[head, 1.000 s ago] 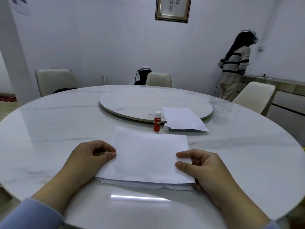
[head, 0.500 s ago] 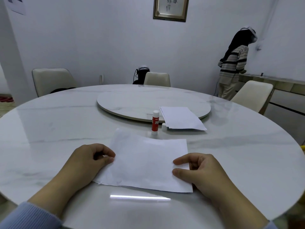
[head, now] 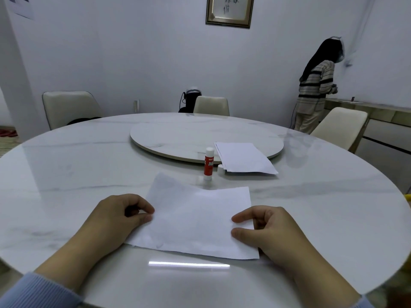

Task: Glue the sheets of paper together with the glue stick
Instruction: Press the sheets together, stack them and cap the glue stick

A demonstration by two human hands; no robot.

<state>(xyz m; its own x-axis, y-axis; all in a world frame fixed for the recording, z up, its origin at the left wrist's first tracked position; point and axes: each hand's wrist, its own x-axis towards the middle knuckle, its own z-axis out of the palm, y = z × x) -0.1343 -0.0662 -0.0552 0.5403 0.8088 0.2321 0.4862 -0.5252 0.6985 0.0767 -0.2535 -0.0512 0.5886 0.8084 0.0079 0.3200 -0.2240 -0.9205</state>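
Note:
A white sheet of paper (head: pixel 195 221) lies flat on the marble table (head: pixel 66 174) in front of me, slightly wrinkled. My left hand (head: pixel 117 218) pinches its left edge between thumb and forefinger. My right hand (head: pixel 264 227) pinches its right edge the same way. Beyond the sheet a red-and-white glue stick (head: pixel 208 164) stands upright, uncapped, with its white cap (head: pixel 220 169) just to its right. A stack of white paper (head: pixel 242 157) rests half on the turntable, right of the glue stick.
A round marble turntable (head: pixel 178 138) sits at the table's centre. Cream chairs stand at the far left (head: pixel 69 107), back (head: pixel 211 105) and right (head: pixel 340 125). A person in a striped top (head: pixel 315 92) stands at a counter by the right wall.
The lower sheet's edge that showed under the top sheet a second ago is now hidden; the sheets look aligned. Both hands stay pinched on the side edges.

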